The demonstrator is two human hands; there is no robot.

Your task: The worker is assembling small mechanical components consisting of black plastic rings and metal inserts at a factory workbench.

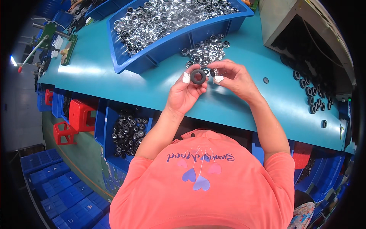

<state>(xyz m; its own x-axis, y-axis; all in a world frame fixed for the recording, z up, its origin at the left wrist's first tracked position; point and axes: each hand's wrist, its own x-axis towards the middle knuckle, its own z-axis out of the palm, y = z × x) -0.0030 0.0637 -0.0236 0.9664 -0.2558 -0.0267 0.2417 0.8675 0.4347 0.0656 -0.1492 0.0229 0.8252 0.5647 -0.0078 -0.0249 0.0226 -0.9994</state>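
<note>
My left hand grips a small black rubber tyre between thumb and fingers, its hole turned up toward me. Close on its right, my right hand pinches a small chrome wheel hub between thumb and fingertips. Tyre and hub are a short gap apart. White tape wraps both thumbs. Just beyond my hands, a heap of loose chrome wheel hubs lies on the teal table.
A blue bin full of chrome hubs stands behind the heap. Black tyres spill from a box at the right. Below the table edge, a blue bin holds black wheels. Red stools stand at the left.
</note>
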